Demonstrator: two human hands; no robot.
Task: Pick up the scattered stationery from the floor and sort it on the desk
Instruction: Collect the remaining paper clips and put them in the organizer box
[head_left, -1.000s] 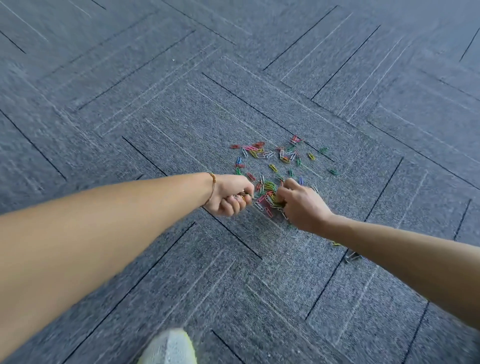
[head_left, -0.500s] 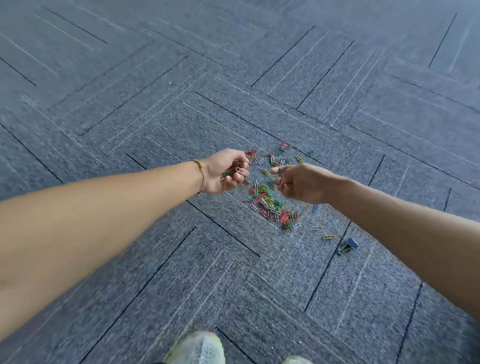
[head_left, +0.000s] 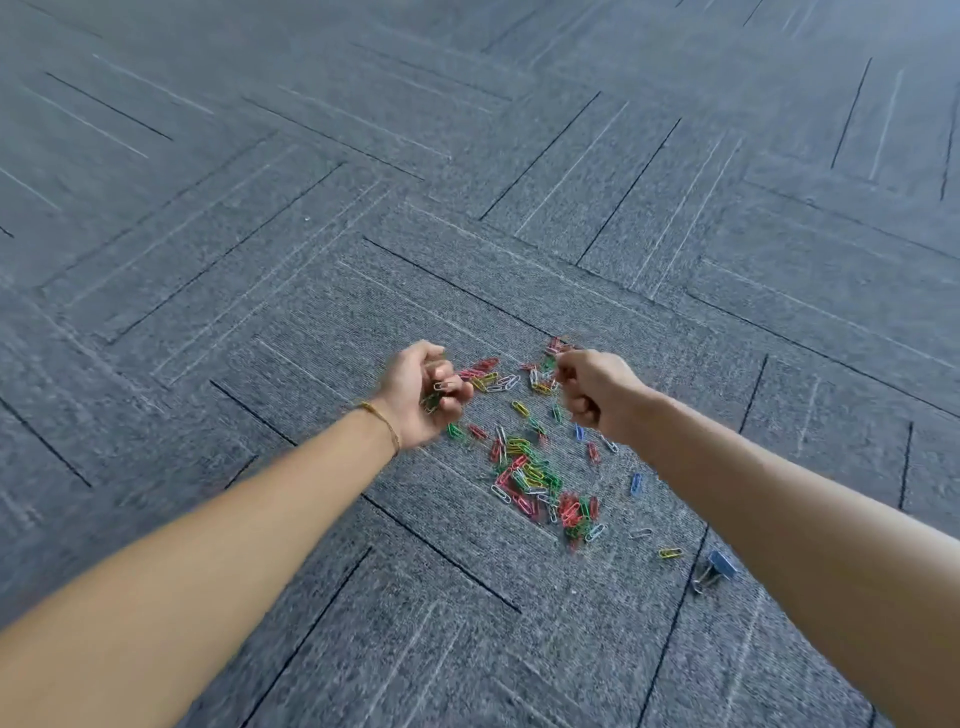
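Several coloured paper clips (head_left: 535, 478) lie scattered on the grey carpet, densest in a heap between my forearms. My left hand (head_left: 423, 392) is curled round a few clips; a white and a green one show between its fingers. My right hand (head_left: 595, 389) hovers over the far clips with its fingers curled and its fingertips pinched at a clip near the top of the scatter. A blue binder clip (head_left: 719, 566) lies on the carpet to the right, beside my right forearm.
Grey carpet tiles (head_left: 311, 208) with dark seams cover the whole floor. Single clips lie apart at the right: a yellow one (head_left: 670, 553), a white one (head_left: 641, 533) and a blue one (head_left: 636, 483). No desk is in view.
Both hands have moved from the near heap to the far clips. My left hand has closed round a few clips. The view has tilted up, and my shoes have left the frame.
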